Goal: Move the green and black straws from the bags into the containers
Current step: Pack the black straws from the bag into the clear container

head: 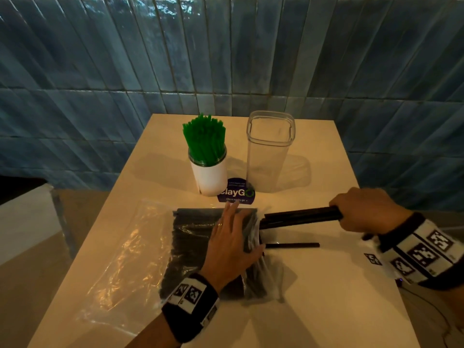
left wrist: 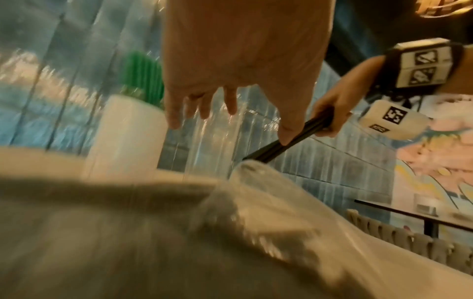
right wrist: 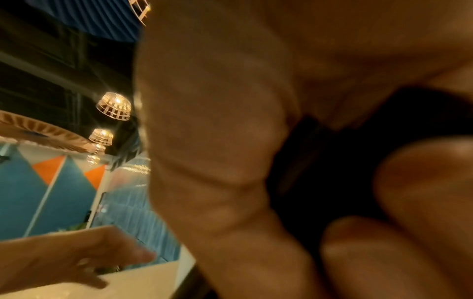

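A clear bag of black straws [head: 190, 242] lies across the table's middle. My left hand [head: 232, 238] rests on it near its open right end, fingers straight; the left wrist view shows this hand [left wrist: 230, 85] spread over the blurred bag [left wrist: 256, 212]. My right hand [head: 361, 209] grips a bundle of black straws [head: 298, 216], their left ends at the bag's mouth; the same bundle [left wrist: 289, 139] appears in the left wrist view. One loose black straw [head: 292, 245] lies on the table. Green straws [head: 204, 139] stand in a white round container [head: 211, 177]. A clear square container [head: 268, 151] stands empty beside it.
An empty clear bag [head: 125, 249] lies flat at the table's left. A dark round sticker [head: 237, 192] sits between the containers. The pale table [head: 326, 297] ends close to the blue tiled wall [head: 100, 71] behind.
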The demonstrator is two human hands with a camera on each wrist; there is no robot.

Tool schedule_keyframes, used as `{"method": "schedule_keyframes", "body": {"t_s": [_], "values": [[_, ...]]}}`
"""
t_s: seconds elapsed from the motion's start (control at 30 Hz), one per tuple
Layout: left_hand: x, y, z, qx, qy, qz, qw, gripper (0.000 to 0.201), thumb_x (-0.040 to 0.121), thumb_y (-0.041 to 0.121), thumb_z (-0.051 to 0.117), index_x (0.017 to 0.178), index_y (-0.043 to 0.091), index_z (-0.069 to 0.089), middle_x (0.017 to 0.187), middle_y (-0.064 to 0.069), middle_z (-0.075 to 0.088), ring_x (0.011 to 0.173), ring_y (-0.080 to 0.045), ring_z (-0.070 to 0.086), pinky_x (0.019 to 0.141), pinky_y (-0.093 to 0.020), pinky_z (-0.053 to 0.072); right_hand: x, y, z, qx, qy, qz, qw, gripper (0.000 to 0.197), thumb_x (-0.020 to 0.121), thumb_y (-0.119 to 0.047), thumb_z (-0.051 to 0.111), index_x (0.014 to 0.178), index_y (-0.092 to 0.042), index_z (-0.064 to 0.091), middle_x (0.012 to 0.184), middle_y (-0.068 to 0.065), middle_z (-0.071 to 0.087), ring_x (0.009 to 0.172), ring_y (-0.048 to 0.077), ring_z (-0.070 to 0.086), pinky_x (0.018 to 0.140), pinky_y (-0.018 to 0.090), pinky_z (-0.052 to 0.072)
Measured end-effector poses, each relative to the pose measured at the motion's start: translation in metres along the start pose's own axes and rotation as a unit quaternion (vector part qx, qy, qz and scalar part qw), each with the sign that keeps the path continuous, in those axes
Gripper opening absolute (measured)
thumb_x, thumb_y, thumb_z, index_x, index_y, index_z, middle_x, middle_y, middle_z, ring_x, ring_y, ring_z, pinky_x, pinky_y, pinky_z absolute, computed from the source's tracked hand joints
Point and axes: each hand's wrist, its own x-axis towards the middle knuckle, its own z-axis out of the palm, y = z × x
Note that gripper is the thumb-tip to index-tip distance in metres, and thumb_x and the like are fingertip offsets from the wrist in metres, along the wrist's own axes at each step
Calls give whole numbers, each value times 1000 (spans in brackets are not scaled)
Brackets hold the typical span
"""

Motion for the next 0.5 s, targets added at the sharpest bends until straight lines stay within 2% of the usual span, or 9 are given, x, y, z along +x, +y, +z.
{"method": "schedule_keyframes", "body": {"t_s": [0.07, 0.17, 0.2, 0.27, 0.33, 0.37, 0.4, 0.47, 0.5], "values": [[13, 12, -12, 20, 6, 56, 998, 83, 77, 62, 56, 141, 33, 12, 157, 6, 1, 140, -6, -8, 111, -40, 9, -5, -7, -9, -24, 27, 3, 999, 28, 90, -29, 44, 116, -30, 52, 101, -2, 51, 100, 18, 55, 74, 27, 34], [29, 21, -19, 24, -21, 70, 997, 88, 80, 54, 62, 146, 25, 13, 157, 3, 0, 137, -4, -14, 111, -36, 0, -16, -9, -31, -66, 72, 24, 995, 26, 91, -29, 42, 115, -28, 53, 102, -2, 52, 99, 16, 56, 71, 26, 33], [34, 23, -18, 31, -9, 83, 996, 88, 80, 52, 64, 146, 24, 14, 157, 0, 3, 138, -7, -13, 112, -35, -1, -20, -11, -38, -78, 86, 26, 993, 26, 92, -29, 42, 115, -27, 53, 101, -2, 52, 99, 16, 56, 71, 26, 33], [43, 25, -12, 39, 25, 120, 992, 87, 77, 50, 68, 142, 25, 15, 156, -6, 16, 142, -16, 0, 114, -39, 2, -29, -17, -49, -88, 113, 9, 990, 25, 93, -30, 43, 115, -27, 53, 103, -1, 53, 100, 17, 56, 70, 26, 32], [51, 31, -8, 41, 42, 132, 989, 83, 75, 51, 69, 138, 20, 25, 148, -8, 34, 140, -22, 22, 113, -41, 14, -35, -26, -57, -98, 140, -22, 985, 25, 93, -29, 43, 116, -26, 52, 111, -1, 54, 101, 18, 55, 69, 27, 30], [54, 34, -6, 34, 62, 132, 989, 76, 74, 51, 69, 133, 18, 36, 138, -7, 47, 131, -22, 39, 110, -39, 25, -35, -30, -58, -105, 148, -36, 983, 26, 94, -28, 42, 117, -25, 52, 113, 0, 54, 102, 18, 55, 69, 27, 29], [56, 36, -7, 19, 90, 128, 988, 64, 74, 50, 70, 123, 16, 47, 120, -5, 60, 114, -20, 55, 101, -36, 38, -34, -33, -60, -106, 155, -46, 981, 26, 94, -28, 43, 118, -25, 51, 112, 0, 53, 101, 18, 55, 69, 27, 28], [58, 35, -13, -21, 129, 108, 986, 35, 77, 40, 69, 100, 15, 61, 86, 0, 68, 77, -14, 64, 77, -30, 53, -32, -36, -65, -71, 158, -67, 983, 25, 92, -34, 48, 115, -29, 53, 101, -1, 53, 96, 17, 54, 67, 27, 29], [59, 30, -16, -39, 129, 86, 987, 26, 80, 34, 69, 94, 13, 64, 79, 0, 68, 69, -13, 64, 70, -28, 55, -31, -35, -68, -27, 154, -86, 984, 26, 89, -42, 54, 113, -33, 55, 94, -4, 51, 92, 15, 53, 66, 27, 31]]}}
